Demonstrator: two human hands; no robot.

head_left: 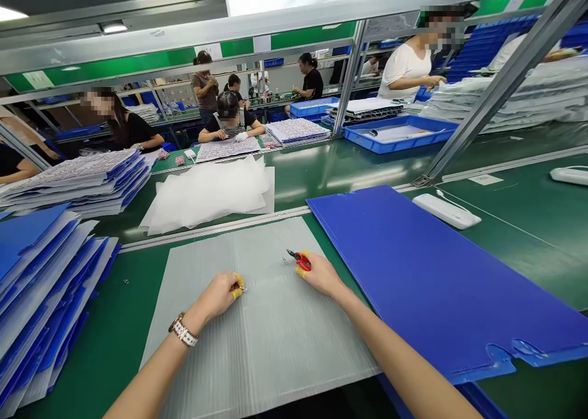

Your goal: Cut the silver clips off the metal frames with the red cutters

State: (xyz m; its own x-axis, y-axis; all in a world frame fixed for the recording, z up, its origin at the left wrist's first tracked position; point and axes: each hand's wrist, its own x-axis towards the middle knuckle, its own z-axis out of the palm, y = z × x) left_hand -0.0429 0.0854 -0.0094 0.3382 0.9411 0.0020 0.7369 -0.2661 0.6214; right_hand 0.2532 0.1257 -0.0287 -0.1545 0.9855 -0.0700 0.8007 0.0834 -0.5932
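Note:
My left hand (pixel 215 296) rests over a grey corrugated plastic sheet (pixel 239 351), with yellow finger cots on its fingertips. Those fingers pinch a tiny metal piece (pixel 242 289). My right hand (pixel 318 274), also with yellow cots, grips small red-handled snips (pixel 301 260), whose dark blades point left. A small cluster of metal bits (pixel 285 260) lies on the grey sheet just left of the snips. My hands are a short way apart above the sheet.
A blue corrugated board (pixel 413 272) lies to the right, beside a white corded device (pixel 445 211). Stacked blue boards (pixel 41 278) stand at left. Ahead are white foam sheets (pixel 206 192), printed-sheet stacks (pixel 78 180) and a blue tray (pixel 399 134). Co-workers sit and stand beyond.

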